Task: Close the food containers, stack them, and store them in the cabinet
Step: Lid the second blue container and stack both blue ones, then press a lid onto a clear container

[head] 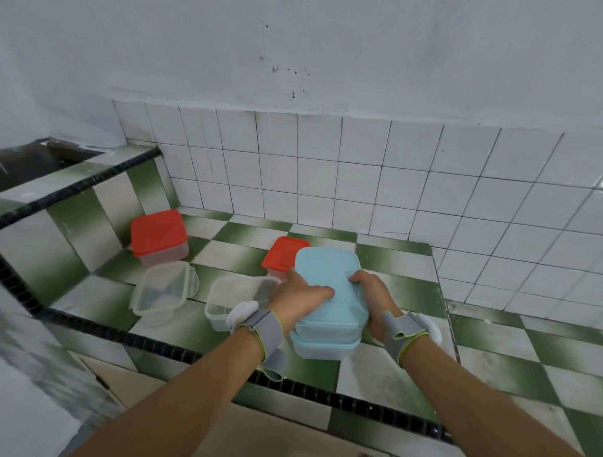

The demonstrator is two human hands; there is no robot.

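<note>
Two light-blue lidded containers form a stack near the counter's front edge: the upper blue container [327, 280] rests on the lower blue container [323, 347]. My left hand [299, 296] grips the upper one's left side and my right hand [374, 299] grips its right side. Just behind the stack stands a small red-lidded container [280, 253], partly hidden. A larger red-lidded container [158, 235] sits at the back left. An open clear container [232, 303] is beside my left wrist, and a clear lidded container with clips [164, 290] lies further left.
The green-and-white checkered tile counter [407, 379] has a black-tiled front edge. A raised tiled ledge [72, 199] borders the left side, and a white tiled wall [363, 182] stands behind. Beige cabinet fronts [279, 439] show below the counter.
</note>
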